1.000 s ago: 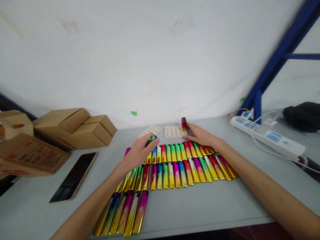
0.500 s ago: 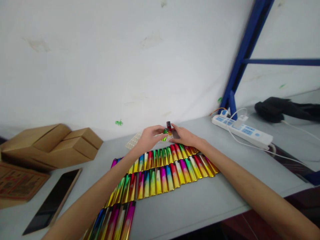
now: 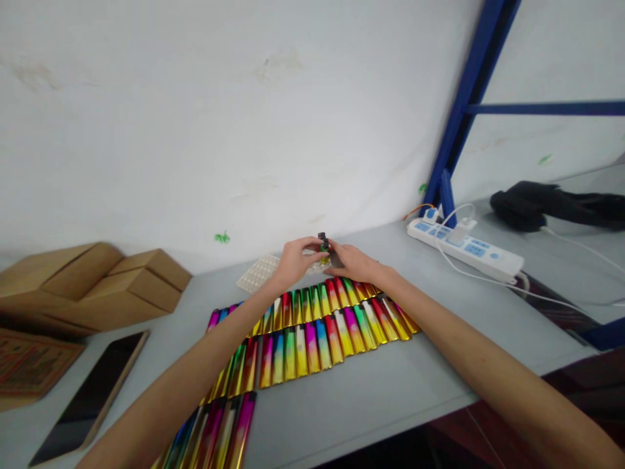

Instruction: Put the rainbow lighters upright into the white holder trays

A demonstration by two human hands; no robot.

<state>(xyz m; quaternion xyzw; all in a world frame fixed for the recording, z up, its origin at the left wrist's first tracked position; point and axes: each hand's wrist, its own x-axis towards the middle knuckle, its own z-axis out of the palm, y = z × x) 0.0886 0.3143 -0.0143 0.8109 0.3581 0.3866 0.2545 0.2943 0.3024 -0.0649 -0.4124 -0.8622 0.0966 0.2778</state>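
My left hand (image 3: pixel 294 262) and my right hand (image 3: pixel 355 262) meet above the far side of the table, behind rows of shiny lighters. Fingers of my left hand close around a green lighter (image 3: pixel 325 247) with a dark top. A second dark top (image 3: pixel 321 235) stands just behind it, at the fingertips of my right hand, which is also closed. Their lower parts are mostly covered by my fingers. In front lie the multicoloured, gold-ended lighters (image 3: pixel 312 348), side by side in slanted rows. A pale dimpled tray (image 3: pixel 258 273) rests behind my left hand.
Cardboard boxes (image 3: pixel 131 290) stand at the left, with a dark-screened phone or tablet (image 3: pixel 90 397) in front. A white power strip (image 3: pixel 466 251) with plugs and cables lies at the right, beside a blue metal frame (image 3: pixel 461 107). The white wall (image 3: pixel 195 130) borders the table's back.
The two lighter tops have come closer together between my hands, the reddish one having shifted left and back. The whole view has shifted slightly; the rows look the same.
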